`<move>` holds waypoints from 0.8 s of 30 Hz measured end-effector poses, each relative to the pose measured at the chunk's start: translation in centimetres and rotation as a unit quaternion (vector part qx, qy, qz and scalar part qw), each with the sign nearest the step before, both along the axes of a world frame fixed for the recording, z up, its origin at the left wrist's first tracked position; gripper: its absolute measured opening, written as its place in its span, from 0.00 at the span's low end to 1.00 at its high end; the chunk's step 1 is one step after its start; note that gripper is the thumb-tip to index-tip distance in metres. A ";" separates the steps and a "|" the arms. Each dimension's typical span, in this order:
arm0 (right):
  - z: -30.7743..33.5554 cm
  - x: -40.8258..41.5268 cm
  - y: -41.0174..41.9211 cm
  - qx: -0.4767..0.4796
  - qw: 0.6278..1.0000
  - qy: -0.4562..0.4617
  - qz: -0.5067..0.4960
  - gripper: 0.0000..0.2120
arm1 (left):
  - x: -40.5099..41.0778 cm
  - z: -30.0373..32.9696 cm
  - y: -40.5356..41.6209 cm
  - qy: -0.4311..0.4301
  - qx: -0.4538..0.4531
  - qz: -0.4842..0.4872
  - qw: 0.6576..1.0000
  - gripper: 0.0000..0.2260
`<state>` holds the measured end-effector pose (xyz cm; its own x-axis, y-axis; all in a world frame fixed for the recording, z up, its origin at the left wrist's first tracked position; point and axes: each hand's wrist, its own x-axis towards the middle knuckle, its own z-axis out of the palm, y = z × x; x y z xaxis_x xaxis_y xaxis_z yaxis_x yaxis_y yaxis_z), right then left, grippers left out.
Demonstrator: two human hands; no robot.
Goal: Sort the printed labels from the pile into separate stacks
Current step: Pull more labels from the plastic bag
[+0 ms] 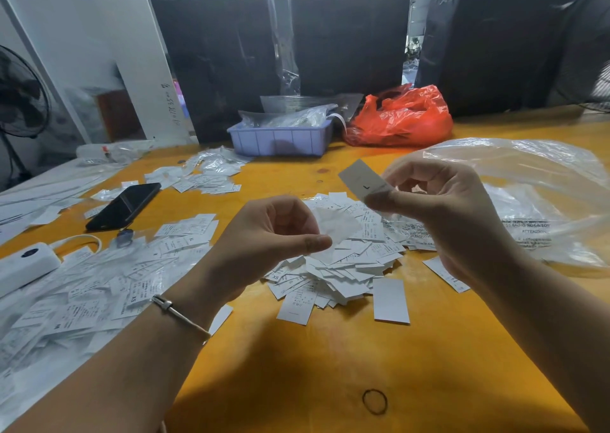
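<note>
A heap of small white printed labels (340, 267) lies in the middle of the orange table (330, 366). My right hand (439, 208) is raised above the heap and pinches one white label (361, 180) between thumb and fingers; a small dark mark shows on it. My left hand (274, 234) hovers just left of the heap with fingers curled, thumb and fingertips pinching a blurred white label (333, 226). More labels, some in clear sleeves, spread over the left of the table (99, 287). Another small group of labels (204, 175) lies further back.
A black phone (125, 205) and a white power bank (24, 266) lie at the left. A lilac tray (280, 140) and a red plastic bag (401, 119) stand at the back. A large clear plastic bag (541, 201) lies at the right. A rubber band (374, 400) lies near the front.
</note>
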<state>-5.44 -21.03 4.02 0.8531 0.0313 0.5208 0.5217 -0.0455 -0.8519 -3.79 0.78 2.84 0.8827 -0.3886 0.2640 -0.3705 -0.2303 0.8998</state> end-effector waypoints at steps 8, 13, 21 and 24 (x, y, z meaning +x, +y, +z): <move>0.2 -0.4 0.4 0.081 0.994 -0.017 0.073 0.09 | -0.1 0.0 -0.1 -0.008 0.000 0.000 1.000 0.12; 0.3 -0.7 0.6 0.054 0.996 -0.056 0.054 0.08 | -0.1 0.1 0.0 -0.006 -0.007 0.003 1.000 0.14; -0.3 -0.4 0.7 -0.036 0.996 -0.072 0.024 0.05 | -0.2 0.2 0.0 0.000 -0.010 0.002 1.000 0.17; -0.3 -0.4 0.7 -0.069 0.994 -0.090 0.003 0.05 | -0.2 0.2 0.0 0.003 -0.015 -0.003 1.000 0.16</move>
<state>-5.85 -20.31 3.72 0.7462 0.1176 0.6553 0.6656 -0.1511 -0.7308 -4.02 0.81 3.09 0.8818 -0.3869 0.2697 -0.3661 -0.2009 0.9086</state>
